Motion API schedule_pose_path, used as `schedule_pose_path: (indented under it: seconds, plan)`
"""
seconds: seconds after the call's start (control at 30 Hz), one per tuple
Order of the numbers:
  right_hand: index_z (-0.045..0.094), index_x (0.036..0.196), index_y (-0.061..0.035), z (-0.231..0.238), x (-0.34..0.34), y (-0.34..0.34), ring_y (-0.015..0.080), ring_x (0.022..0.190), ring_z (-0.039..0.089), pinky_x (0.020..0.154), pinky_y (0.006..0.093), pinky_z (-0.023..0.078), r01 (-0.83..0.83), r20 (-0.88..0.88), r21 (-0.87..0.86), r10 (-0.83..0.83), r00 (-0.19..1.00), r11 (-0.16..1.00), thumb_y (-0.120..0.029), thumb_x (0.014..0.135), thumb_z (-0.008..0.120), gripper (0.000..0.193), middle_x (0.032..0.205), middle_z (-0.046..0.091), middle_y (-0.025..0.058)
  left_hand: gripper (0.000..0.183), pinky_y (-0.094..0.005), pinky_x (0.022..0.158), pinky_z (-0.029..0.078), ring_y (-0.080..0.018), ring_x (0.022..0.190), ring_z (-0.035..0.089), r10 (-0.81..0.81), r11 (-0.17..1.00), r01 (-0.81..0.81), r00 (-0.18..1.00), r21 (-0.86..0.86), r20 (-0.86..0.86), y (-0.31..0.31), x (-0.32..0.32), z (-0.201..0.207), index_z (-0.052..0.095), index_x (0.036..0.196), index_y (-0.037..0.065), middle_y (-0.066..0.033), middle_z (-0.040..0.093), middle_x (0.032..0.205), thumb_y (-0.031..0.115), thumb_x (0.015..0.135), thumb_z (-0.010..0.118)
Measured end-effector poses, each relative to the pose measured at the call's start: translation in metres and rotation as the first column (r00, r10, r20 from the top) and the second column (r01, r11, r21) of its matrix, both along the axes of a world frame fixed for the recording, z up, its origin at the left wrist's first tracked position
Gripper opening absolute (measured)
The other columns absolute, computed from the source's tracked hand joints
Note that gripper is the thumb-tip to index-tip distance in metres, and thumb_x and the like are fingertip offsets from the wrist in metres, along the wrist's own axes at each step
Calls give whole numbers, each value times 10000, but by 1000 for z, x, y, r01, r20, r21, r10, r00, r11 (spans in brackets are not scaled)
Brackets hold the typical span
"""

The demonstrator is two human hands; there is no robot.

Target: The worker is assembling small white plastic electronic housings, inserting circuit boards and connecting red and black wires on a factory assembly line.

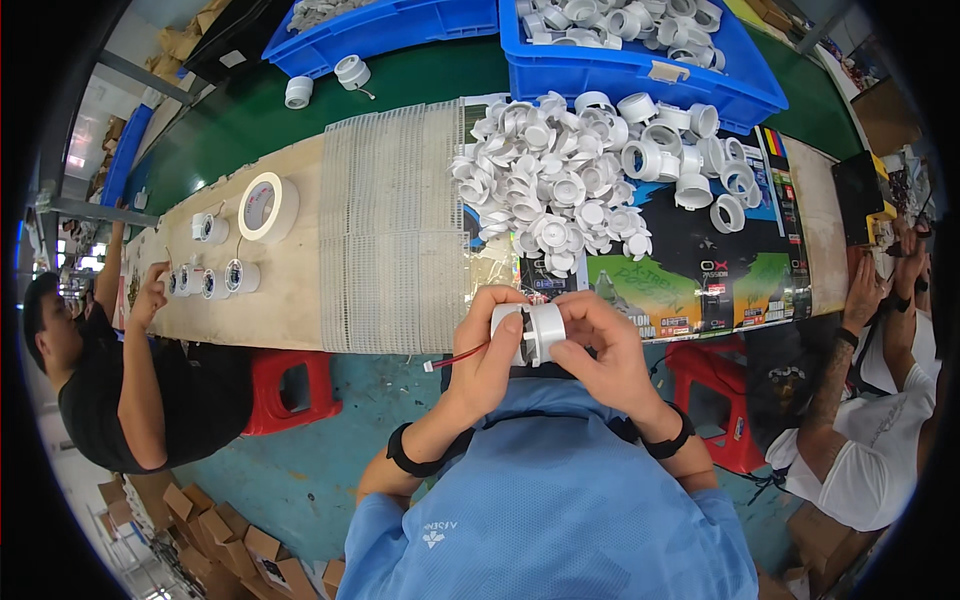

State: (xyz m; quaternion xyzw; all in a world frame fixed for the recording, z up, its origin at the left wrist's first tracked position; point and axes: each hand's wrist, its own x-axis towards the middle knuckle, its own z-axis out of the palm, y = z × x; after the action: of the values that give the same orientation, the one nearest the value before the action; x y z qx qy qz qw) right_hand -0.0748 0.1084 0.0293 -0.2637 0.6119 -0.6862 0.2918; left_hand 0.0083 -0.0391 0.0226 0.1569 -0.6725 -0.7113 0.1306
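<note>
In front of my chest, just off the table's near edge, my hands hold two white plastic round parts side by side. My left hand (pixel 484 352) is closed round a white cylindrical housing (pixel 508 318), from which a thin red and black wire (pixel 458 357) with a small white plug trails leftward. My right hand (pixel 606 350) pinches a white ring (pixel 547 327) between thumb and fingers, right against the housing. A dark gap shows between the two parts; whether they are joined I cannot tell. Beyond my hands lies a heap of white winged caps (pixel 555 185).
Loose white rings (pixel 692 190) lie right of the heap. Behind stand two blue bins (pixel 640 80) of parts. On the left are a tape roll (pixel 268 207) and several wired housings (pixel 214 283). Co-workers sit left and right, near red stools (pixel 290 390).
</note>
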Motion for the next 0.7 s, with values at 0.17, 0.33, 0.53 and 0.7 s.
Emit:
schedule_pose_path:
  seconds: [0.17,0.33,0.53,0.7]
  plan:
    - [497,1185,9,11,2,-5,144,950,586,791,270,505,19,143,-11,-17,990,1000,-36,794,709,446,1087,530,77,310,-257,656,413,-98,740,487,70,993,-72,997,-88,-32,-8,4,-4,544,1031,-10,-64,571,828,268,956,429]
    - [502,1183,8,0,6,-13,149,916,595,766,267,520,-17,56,-39,19,998,999,-48,771,747,483,1068,516,76,349,-296,628,441,-154,706,547,78,968,-96,994,-233,-82,-6,5,2,565,1004,-23,-115,598,818,278,957,396]
    - [496,1184,13,-9,10,-14,155,931,595,784,277,528,-49,65,-100,55,996,994,-61,768,759,498,1048,489,75,351,-318,622,456,-217,694,586,81,944,-124,985,-305,-150,-5,7,4,562,987,-36,-150,600,819,260,947,378]
    - [484,1166,19,-8,17,-14,159,935,592,792,296,539,-134,5,-218,139,990,967,-106,779,763,493,1035,472,77,354,-331,635,468,-226,712,606,43,944,-112,974,-310,-222,-5,14,8,552,986,-40,-154,592,817,262,942,372]
